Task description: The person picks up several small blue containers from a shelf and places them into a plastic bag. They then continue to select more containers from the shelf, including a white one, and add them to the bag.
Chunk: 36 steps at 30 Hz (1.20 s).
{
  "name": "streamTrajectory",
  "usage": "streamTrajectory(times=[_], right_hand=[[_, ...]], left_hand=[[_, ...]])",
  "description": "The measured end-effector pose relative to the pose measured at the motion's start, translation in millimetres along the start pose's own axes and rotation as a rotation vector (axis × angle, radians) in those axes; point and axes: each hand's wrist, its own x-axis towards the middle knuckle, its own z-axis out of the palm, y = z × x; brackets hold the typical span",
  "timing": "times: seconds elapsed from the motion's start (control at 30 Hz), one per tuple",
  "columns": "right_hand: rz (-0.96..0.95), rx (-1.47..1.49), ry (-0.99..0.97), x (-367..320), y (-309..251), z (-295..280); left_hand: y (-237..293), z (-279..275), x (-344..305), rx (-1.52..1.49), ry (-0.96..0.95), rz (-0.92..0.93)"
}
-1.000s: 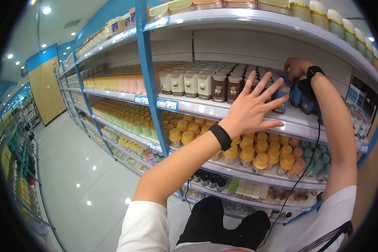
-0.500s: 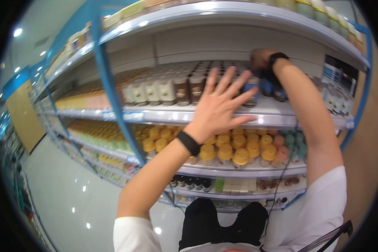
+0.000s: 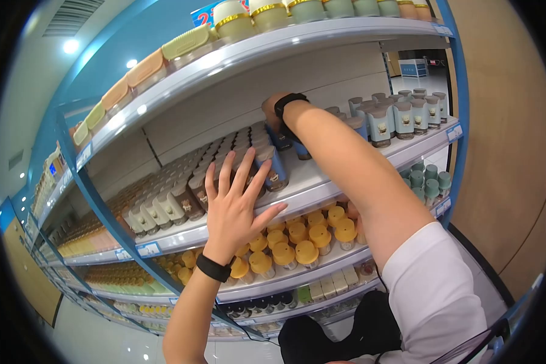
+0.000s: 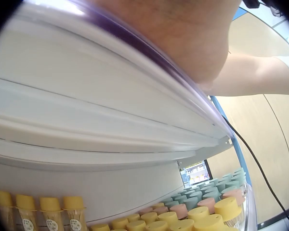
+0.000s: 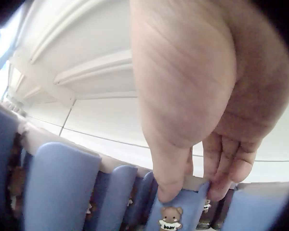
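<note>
In the head view my right hand [image 3: 274,112] reaches over the shelf toward its back, with the forearm across the shelf. The right wrist view shows the thumb and fingers pinching the upper part of a blue container [image 5: 188,207] with a bear figure and a greyish lid. Other blue containers [image 5: 62,187] stand upright beside it. My left hand [image 3: 233,209] is spread with straight fingers at the front of the row, its fingertips overlapping the brown containers and a blue container [image 3: 277,173]. In the left wrist view its palm side shows above the shelf edge; its fingers are hidden.
White bear containers [image 3: 170,206] stand in packed rows to the left. Pale blue containers [image 3: 404,118] fill the shelf's right end. Yellow-capped toothpick holders [image 3: 306,252] sit one shelf below. An upper shelf [image 3: 297,39] hangs over the right hand. A black cable [image 4: 250,154] hangs near the frame.
The view has swung right, so hands and shelf sit further left in the picture, and the pale blue containers show more fully. The left hand stays spread at the row's front.
</note>
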Motion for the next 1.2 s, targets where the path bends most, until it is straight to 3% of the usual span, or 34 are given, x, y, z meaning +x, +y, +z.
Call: streamTrajectory(times=[0.4, 0.5, 0.57, 0.63, 0.7, 0.8, 0.83, 0.9, 1.0, 1.13, 1.2], right_hand=[[-0.052, -0.061, -0.035, -15.6, -3.6, -14.9], [-0.006, 0.042, -0.023, -8.4, 5.9, -29.5], [-0.019, -0.07, -0.075, 16.8, 16.1, -38.1], [-0.049, -0.162, -0.356, 36.5, 22.6, -47.9], [-0.053, -0.147, -0.428, 13.0, 24.4, -52.2], [0.089, -0.225, -0.579, -9.7, 22.4, -51.4], [0.091, -0.225, -0.582, -11.6, 23.2, -48.8], [-0.085, -0.361, -0.426, -7.9, 27.8, -41.8], [-0.132, -0.344, -0.383, -9.3, 29.1, -36.8], [-0.078, -0.244, -0.394, -12.5, 18.6, -34.9], [-0.091, -0.204, -0.267, -21.0, 13.7, -32.3]], left_hand=[[1.2, 0.4, 0.4, 0.006, -0.002, -0.001], [1.2, 0.0, -0.4, 0.012, -0.001, -0.001], [1.3, 0.7, -1.0, 0.006, 0.004, -0.007], [0.6, 1.4, -1.1, 0.012, 0.014, 0.002], [0.8, 1.4, -1.2, 0.008, 0.02, -0.001], [0.9, 1.7, -0.9, 0.019, 0.034, 0.001], [1.2, 1.7, -1.3, 0.016, 0.033, 0.001], [0.9, 1.2, -0.8, 0.025, 0.035, 0.005], [1.1, -0.3, -0.1, 0.012, 0.017, 0.01], [1.5, 0.2, -0.3, 0.012, 0.02, 0.019], [1.9, 0.3, 0.2, 0.02, 0.02, 0.014]])
